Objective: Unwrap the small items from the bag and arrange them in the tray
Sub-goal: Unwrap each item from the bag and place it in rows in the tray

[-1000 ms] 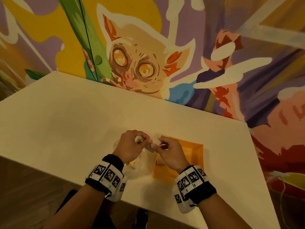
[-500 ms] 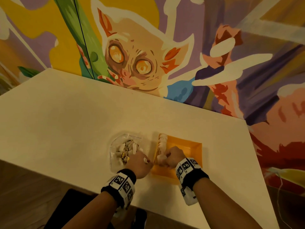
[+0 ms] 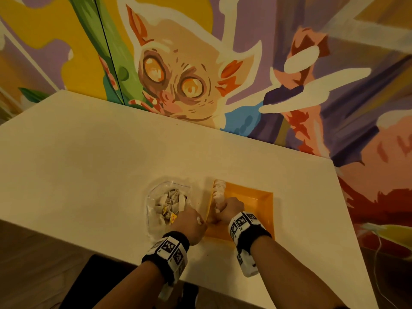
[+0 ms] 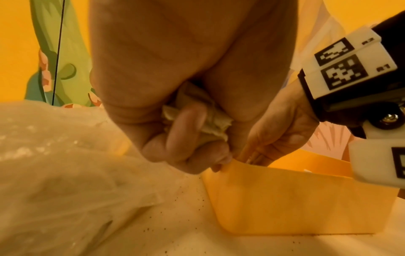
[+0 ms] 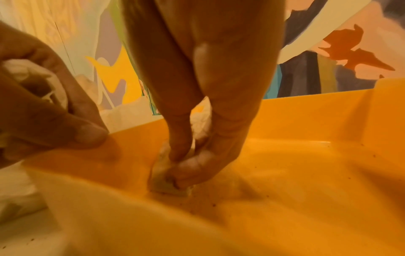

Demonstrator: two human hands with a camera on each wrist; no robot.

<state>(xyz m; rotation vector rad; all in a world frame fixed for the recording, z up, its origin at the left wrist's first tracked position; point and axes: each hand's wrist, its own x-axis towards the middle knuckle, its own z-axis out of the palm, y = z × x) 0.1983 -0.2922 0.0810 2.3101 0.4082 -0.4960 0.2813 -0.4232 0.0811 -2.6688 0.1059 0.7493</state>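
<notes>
An orange tray (image 3: 260, 197) lies on the white table (image 3: 89, 175), with a row of pale unwrapped items (image 3: 219, 189) along its left wall. A clear plastic bag (image 3: 167, 201) of wrapped items lies just left of it. My right hand (image 3: 229, 207) is inside the tray and pinches a small pale item (image 5: 168, 181) against the tray floor (image 5: 285, 173) by the left wall. My left hand (image 3: 191, 221) sits between bag and tray, fingers curled round a crumpled wrapper (image 4: 210, 121), one fingertip touching the tray's rim (image 4: 228, 166).
A painted mural wall (image 3: 200, 74) runs along the table's far edge. The table's near edge (image 3: 66, 237) is just below my wrists, with dark floor under it. Fine crumbs dot the table (image 4: 175, 199) by the tray.
Both hands came down and toward me from above the bag and tray. The right hand now sets the item into the tray; the left hand drew aside with the wrapper.
</notes>
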